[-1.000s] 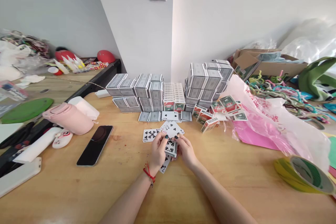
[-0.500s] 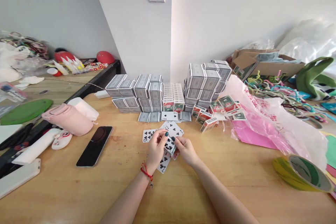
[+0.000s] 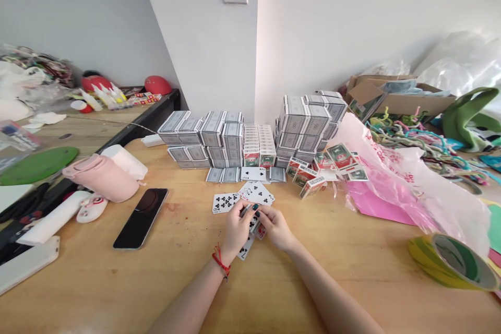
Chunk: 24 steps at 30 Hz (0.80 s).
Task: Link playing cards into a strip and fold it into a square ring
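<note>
My left hand (image 3: 237, 227) and my right hand (image 3: 276, 227) meet at the middle of the table, thumbs side by side, pinching a playing card (image 3: 253, 223) between them. The held card is partly hidden by my fingers. Around and under it lie loose face-up cards: a six of clubs (image 3: 224, 202) to the left, a seven of clubs (image 3: 246, 248) nearest me, and a fan of cards (image 3: 261, 193) behind my fingers. Farther back, a two of spades (image 3: 252, 173) rests on a low row of face-down cards (image 3: 223, 174).
Grey-backed card stacks (image 3: 183, 128) stand left and taller ones (image 3: 305, 125) right, with boxed decks (image 3: 259, 143) between. Card boxes (image 3: 309, 172) lie scattered beside pink plastic (image 3: 376, 167). A phone (image 3: 141, 218) and pink cup (image 3: 100, 177) are left; yellow tape (image 3: 450, 261) is right.
My hands have drawn closer together, with the fingers covering more of the held card. The card appears tilted differently between them. Other things on the table stay where they were.
</note>
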Each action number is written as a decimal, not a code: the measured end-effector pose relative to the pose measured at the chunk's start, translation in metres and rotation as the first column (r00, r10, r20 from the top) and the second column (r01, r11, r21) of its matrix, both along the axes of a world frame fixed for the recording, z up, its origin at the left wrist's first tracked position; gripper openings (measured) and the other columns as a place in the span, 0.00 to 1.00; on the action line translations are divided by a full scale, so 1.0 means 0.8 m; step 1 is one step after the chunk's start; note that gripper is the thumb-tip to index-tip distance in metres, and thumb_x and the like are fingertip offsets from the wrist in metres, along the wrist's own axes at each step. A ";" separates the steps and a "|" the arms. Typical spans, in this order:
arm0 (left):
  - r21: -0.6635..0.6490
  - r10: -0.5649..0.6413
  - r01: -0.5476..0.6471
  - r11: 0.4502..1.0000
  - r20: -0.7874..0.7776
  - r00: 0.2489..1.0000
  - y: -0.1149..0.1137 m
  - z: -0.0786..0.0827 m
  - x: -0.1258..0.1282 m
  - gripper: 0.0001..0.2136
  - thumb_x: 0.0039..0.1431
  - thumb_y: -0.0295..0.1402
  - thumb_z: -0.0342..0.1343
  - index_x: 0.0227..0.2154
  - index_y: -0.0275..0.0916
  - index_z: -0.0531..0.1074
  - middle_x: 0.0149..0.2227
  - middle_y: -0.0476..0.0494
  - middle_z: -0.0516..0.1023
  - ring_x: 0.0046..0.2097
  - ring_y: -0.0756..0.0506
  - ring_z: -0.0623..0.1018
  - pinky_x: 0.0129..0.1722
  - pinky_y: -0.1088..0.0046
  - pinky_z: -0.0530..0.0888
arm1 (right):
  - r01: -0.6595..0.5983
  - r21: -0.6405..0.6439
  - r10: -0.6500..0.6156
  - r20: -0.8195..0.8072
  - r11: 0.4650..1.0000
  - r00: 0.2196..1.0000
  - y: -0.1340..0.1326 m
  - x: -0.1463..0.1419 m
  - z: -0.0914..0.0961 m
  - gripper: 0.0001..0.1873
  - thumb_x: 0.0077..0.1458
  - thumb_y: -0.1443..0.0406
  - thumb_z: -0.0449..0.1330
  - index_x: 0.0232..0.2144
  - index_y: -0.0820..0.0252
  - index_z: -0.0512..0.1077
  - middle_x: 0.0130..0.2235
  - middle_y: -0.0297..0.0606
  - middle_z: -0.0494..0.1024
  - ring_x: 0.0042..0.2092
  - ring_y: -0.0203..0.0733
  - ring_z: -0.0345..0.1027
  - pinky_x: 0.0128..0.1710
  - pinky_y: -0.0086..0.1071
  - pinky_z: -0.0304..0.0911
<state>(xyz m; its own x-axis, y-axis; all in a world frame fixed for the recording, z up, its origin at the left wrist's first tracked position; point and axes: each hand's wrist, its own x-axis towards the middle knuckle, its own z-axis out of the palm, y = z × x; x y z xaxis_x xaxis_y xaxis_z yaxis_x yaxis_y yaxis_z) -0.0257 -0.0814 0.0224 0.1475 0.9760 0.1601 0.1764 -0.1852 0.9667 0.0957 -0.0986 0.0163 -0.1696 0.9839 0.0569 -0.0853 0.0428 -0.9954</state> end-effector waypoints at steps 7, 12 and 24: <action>0.192 0.095 -0.055 0.980 -0.208 0.974 0.001 -0.001 -0.006 0.08 0.55 0.35 0.48 0.24 0.38 0.66 0.25 0.48 0.71 0.28 0.50 0.70 0.29 0.76 0.66 | 0.025 -0.012 -0.024 0.069 1.000 0.997 -0.002 -0.006 -0.005 0.16 0.53 0.54 0.50 0.27 0.60 0.68 0.24 0.34 0.68 0.28 0.37 0.61 0.27 0.28 0.60; 0.266 0.119 -0.049 0.963 -0.254 0.960 0.000 -0.005 -0.008 0.09 0.56 0.34 0.46 0.24 0.39 0.66 0.22 0.49 0.69 0.25 0.51 0.68 0.27 0.77 0.64 | 0.032 0.032 -0.036 0.129 0.999 0.991 -0.002 -0.004 -0.011 0.15 0.54 0.56 0.49 0.24 0.59 0.66 0.25 0.35 0.69 0.28 0.38 0.64 0.29 0.29 0.61; 0.154 0.183 -0.157 0.976 -0.173 0.968 0.008 -0.017 -0.007 0.10 0.59 0.36 0.42 0.32 0.39 0.66 0.30 0.44 0.72 0.32 0.47 0.72 0.32 0.72 0.68 | 0.177 -0.157 -0.168 0.071 0.972 0.983 0.000 -0.011 -0.023 0.16 0.48 0.52 0.55 0.26 0.58 0.60 0.17 0.28 0.66 0.16 0.33 0.58 0.15 0.26 0.54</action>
